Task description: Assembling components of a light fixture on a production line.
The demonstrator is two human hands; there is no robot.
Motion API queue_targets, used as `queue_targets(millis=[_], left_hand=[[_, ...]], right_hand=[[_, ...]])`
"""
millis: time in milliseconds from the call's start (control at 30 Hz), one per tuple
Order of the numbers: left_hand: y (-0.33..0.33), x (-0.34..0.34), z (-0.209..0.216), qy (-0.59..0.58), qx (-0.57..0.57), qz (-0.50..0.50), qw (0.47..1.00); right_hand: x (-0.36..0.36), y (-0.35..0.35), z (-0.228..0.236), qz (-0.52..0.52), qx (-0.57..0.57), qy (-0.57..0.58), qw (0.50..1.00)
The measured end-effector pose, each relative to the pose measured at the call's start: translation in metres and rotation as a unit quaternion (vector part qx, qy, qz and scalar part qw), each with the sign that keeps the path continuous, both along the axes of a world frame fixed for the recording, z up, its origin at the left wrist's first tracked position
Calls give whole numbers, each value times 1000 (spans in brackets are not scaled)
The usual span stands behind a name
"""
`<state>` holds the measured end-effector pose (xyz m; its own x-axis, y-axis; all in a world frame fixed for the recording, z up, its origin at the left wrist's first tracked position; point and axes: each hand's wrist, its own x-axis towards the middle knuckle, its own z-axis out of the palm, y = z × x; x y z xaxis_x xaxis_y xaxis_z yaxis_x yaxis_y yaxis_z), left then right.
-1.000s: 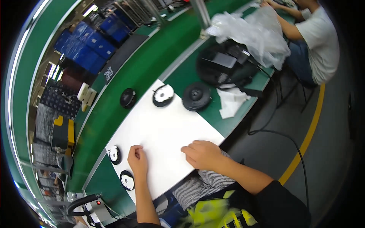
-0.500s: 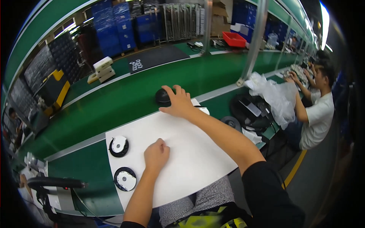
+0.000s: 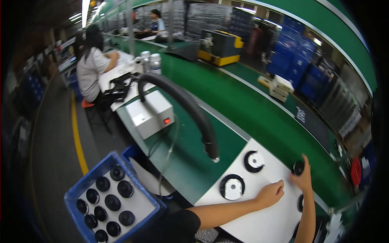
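Observation:
My left hand point(image 3: 270, 195) is closed in a fist, low over a white board point(image 3: 273, 220); its curled fingers hide anything inside. My right hand point(image 3: 303, 179) is at the far edge of the board, with thumb and fingers around a black round part point(image 3: 299, 167) by the green belt. The index finger sticks up, and the palm side is partly hidden. To the left of my fist lie two round black-rimmed parts with white discs, one farther point(image 3: 256, 161) and one nearer point(image 3: 233, 189). Another black part point(image 3: 300, 203) shows partly beside my right forearm.
A blue bin point(image 3: 72, 201) with several black round parts stands at lower left. A white box point(image 3: 150, 115) with a red-lit switch sits beneath a black flexible hose point(image 3: 190, 103). The green belt point(image 3: 243, 107) runs past the bench. A seated person point(image 3: 91, 67) works farther left.
My view has swung to the left, bringing the blue bin and the whole white box into sight. My right hand stays at the black round part, and my left stays closed over the board.

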<state>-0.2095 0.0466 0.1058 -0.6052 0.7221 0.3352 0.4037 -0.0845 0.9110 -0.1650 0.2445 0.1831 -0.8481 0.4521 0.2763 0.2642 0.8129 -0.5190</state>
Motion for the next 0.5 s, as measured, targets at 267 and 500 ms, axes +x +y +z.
queue_targets(millis=[267,500], left_hand=[[25,-12,-13,-234,196,109,946],[33,-18,-26,-171,210,129,954]], right_hand=[[54,-113,2,66,8,-70,995],[57,-122,92,160,-172,380,895]])
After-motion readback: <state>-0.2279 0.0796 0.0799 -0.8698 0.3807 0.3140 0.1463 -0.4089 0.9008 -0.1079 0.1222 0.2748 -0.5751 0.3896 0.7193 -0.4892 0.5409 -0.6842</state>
